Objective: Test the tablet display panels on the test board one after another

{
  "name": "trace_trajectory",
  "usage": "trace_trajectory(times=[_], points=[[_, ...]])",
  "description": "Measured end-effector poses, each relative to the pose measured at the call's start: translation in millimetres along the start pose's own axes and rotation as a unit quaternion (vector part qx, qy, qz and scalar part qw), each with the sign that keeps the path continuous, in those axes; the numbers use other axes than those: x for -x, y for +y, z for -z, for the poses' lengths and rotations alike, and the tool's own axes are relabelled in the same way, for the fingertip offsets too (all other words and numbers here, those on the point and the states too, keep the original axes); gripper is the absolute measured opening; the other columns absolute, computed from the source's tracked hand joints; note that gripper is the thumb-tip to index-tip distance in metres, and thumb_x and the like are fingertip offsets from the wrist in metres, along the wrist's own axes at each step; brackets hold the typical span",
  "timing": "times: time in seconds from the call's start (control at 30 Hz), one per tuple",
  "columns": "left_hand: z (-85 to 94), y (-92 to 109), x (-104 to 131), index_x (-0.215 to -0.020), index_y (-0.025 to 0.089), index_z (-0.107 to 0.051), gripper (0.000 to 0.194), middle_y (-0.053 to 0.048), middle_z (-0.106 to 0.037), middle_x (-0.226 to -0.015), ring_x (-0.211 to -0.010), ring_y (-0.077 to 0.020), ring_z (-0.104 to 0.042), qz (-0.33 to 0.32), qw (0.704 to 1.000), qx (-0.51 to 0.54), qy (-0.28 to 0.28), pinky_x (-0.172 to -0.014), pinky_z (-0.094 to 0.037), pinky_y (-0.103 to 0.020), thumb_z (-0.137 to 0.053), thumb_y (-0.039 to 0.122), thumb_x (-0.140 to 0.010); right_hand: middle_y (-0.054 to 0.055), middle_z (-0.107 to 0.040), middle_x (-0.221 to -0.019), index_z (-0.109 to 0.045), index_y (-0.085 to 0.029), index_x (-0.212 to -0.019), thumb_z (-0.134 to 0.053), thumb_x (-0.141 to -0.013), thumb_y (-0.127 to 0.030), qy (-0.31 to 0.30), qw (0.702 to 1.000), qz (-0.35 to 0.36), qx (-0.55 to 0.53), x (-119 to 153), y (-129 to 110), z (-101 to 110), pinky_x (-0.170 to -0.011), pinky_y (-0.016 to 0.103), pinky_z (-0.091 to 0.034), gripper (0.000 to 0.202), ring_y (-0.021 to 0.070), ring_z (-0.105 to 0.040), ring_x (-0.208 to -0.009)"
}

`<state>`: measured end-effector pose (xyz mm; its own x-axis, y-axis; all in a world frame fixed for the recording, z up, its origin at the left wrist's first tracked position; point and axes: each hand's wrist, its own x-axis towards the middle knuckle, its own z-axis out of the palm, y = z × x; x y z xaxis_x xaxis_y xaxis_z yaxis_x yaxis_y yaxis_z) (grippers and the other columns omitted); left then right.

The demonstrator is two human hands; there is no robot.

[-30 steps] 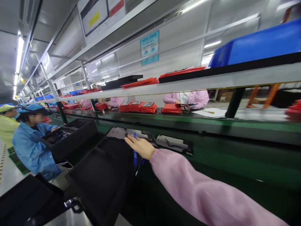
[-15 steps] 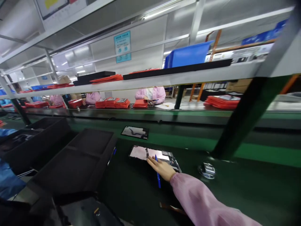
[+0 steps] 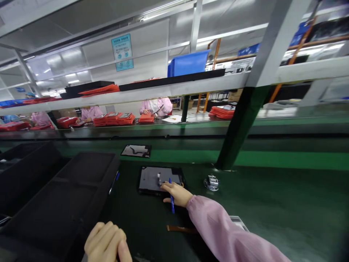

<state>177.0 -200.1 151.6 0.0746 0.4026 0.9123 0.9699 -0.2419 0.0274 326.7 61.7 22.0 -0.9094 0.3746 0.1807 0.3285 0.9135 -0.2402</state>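
My right hand holds a blue pen between its fingers. Its fingertips are at the lower right of a flat grey display panel with a dark border, close to a small ribbon strip on it. Low in the view, my left hand is closed, its fingers curled; whatever may be inside is hidden. Below my right hand a brown flex cable lies on the dark green bench, partly behind my sleeve. Farther back lies a second panel with a black cable across it.
Black trays stand at left, a pen at their edge. Right of the panel is a shiny metal roll, near a green post. Red stacks, a blue bin and co-workers in pink are beyond.
The view has swung right, and my left hand has come into the lower frame. The panel at my right hand now appears grey, not glaring pinkish white. The pen stays in my right hand.
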Motion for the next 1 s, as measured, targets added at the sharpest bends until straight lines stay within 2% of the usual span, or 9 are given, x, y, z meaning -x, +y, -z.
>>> trace_trajectory(times=[0.13, 0.23, 0.3, 0.37, 0.47, 0.57, 0.7, 0.83, 1.0], points=[[-15.9, -14.0, -1.0, -0.056, 0.02, -0.044, 0.028, 0.004, -0.044, -0.045, -0.041, -0.0116, -0.04, -0.022, 0.996, -0.038, -0.075, -0.048, -0.028, -0.029, -0.044, 0.004, -0.08, 0.013, -0.064, -0.122, -0.057, -0.016, -0.123, -0.061, -0.072, -0.018, -0.006, 0.999, 0.005, -0.031, 59.9, -26.5, 13.0, -0.094, 0.035, -0.049, 0.051, 0.0229, -0.065, -0.106], [-31.2, -21.2, -1.9, -0.05, 0.02, -0.042, 0.036, 0.004, -0.043, -0.042, -0.039, -0.0106, -0.04, -0.024, 0.993, -0.062, -0.101, -0.047, -0.028, -0.028, -0.042, 0.006, -0.083, 0.011, -0.062, -0.128, -0.058, -0.021, -0.124, -0.061, -0.056, -0.013, -0.04, 0.999, 0.029, -0.009, 106.6, -36.1, 8.8, -0.099, 0.046, -0.045, 0.069, 0.0292, -0.063, -0.111], [-43.2, -25.8, 0.1, -0.046, 0.02, -0.04, 0.042, 0.004, -0.042, -0.04, -0.037, -0.0098, -0.04, -0.01, 0.991, -0.069, -0.117, -0.047, -0.028, -0.028, -0.04, 0.007, -0.086, 0.011, -0.063, -0.127, -0.058, -0.023, -0.126, -0.058, -0.059, -0.009, -0.024, 0.999, 0.023, 0.033, 126.9, -35.3, -1.7, -0.098, 0.051, -0.046, 0.068, 0.0311, -0.064, -0.108], [-56.3, -31.2, 4.9, -0.043, 0.02, -0.04, 0.047, 0.003, -0.043, -0.039, -0.035, -0.0095, -0.04, 0.012, 0.988, -0.076, -0.134, -0.046, -0.029, -0.028, -0.039, 0.009, -0.089, 0.011, -0.068, -0.12, -0.058, -0.023, -0.127, -0.05, -0.07, -0.005, 0.048, 0.998, 0.004, 0.052, 138.3, -30.2, -14.9, -0.092, 0.047, -0.05, 0.06, 0.0267, -0.068, -0.099], [-79.4, -39.1, 13.8, -0.04, 0.02, -0.044, 0.051, 0.0, -0.048, -0.037, -0.035, -0.0119, -0.046, 0.073, 0.971, -0.111, -0.2, -0.046, -0.028, -0.029, -0.037, 0.017, -0.091, 0.01, -0.07, -0.111, -0.053, -0.022, -0.132, -0.035, -0.085, -0.003, 0.219, 0.975, -0.048, -0.001, 146.7, -20.2, -33.2, -0.082, 0.034, -0.057, 0.054, 0.02, -0.069, -0.094], [-108.9, -40.9, 18.4, -0.048, 0.018, -0.058, 0.052, -0.007, -0.064, -0.05, -0.051, -0.0192, -0.062, 0.176, 0.909, -0.151, -0.347, -0.05, -0.031, -0.031, -0.035, 0.025, -0.094, 0.01, -0.069, -0.111, -0.049, -0.023, -0.135, -0.034, -0.093, -0.012, 0.327, 0.935, -0.105, -0.089, 152.7, -14.7, -43.2, -0.082, 0.028, -0.058, 0.046, 0.0189, -0.068, -0.1], [-153.6, -29.9, 20.3, -0.071, 0.015, -0.072, 0.048, -0.013, -0.074, -0.076, -0.075, -0.0253, -0.071, 0.238, 0.838, -0.144, -0.47, -0.059, -0.038, -0.031, -0.032, 0.028, -0.096, 0.009, -0.069, -0.105, -0.05, -0.025, -0.134, -0.036, -0.097, -0.02, 0.364, 0.908, -0.133, -0.159, 157.2, -17.4, -40.7, -0.083, 0.028, -0.058, 0.04, 0.0187, -0.07, -0.095], [-189.6, -16.4, 27.9, -0.079, 0.012, -0.074, 0.041, -0.015, -0.075, -0.083, -0.08, -0.0266, -0.071, 0.242, 0.819, -0.124, -0.505, -0.062, -0.042, -0.031, -0.039, 0.028, -0.093, 0.007, -0.068, -0.102, -0.049, -0.028, -0.136, -0.037, -0.097, -0.02, 0.366, 0.906, -0.127, -0.17, 154.4, -23.5, -33.0, -0.08, 0.025, -0.058, 0.041, 0.0175, -0.07, -0.093], [-212.2, -12.3, 34.6, -0.085, 0.01, -0.075, 0.045, -0.018, -0.075, -0.088, -0.085, -0.0268, -0.071, 0.258, 0.81, -0.101, -0.517, -0.069, -0.045, -0.032, -0.035, 0.027, -0.094, 0.01, -0.067, -0.105, -0.055, -0.025, -0.129, -0.038, -0.093, -0.014, 0.344, 0.929, -0.087, -0.103, 140.8, -36.0, -36.1, -0.076, 0.028, -0.059, 0.041, 0.0192, -0.069, -0.092]])
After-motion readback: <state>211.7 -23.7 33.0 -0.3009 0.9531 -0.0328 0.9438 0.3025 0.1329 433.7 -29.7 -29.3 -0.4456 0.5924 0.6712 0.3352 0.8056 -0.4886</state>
